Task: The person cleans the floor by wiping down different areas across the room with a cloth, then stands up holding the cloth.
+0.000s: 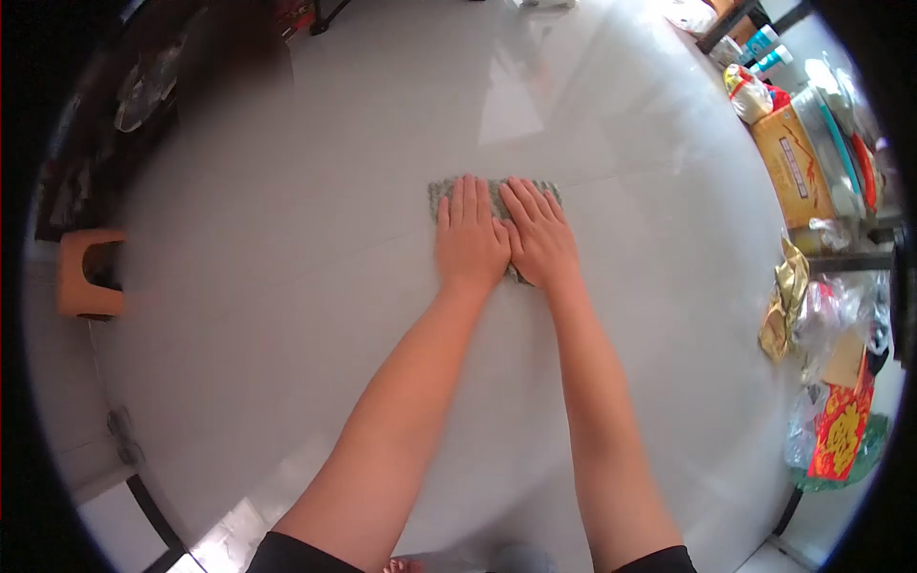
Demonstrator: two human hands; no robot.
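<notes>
Hands: left hand (pixel 470 250) and right hand (pixel 546 250) side by side, palms down, fingers straight and nearly together, thumbs meeting; both are laid flat, gripping nothing.
Cloth: a grey-green cloth (pixel 494 199) lies on the floor (pixel 287 248) under both hands, showing past the fingertips and between the hands.
Slip risk: with no fold of it pinched, the cloth could ride up, bunch or escape the palms if pressure turned uneven. The glossy floor may offer little hold, so a hard push with outstretched arms could send the hands skidding.
Right side: an orange-brown box (pixel 793 167), a gold wrapper (pixel 788 291) and a red packet (pixel 841 439) sit well apart from the hands; too wide a sweep that way could snag or scatter the looser pieces.
Left side: an orange stool (pixel 73 272) stands well apart, liable to be bumped only by a long reach.
</notes>
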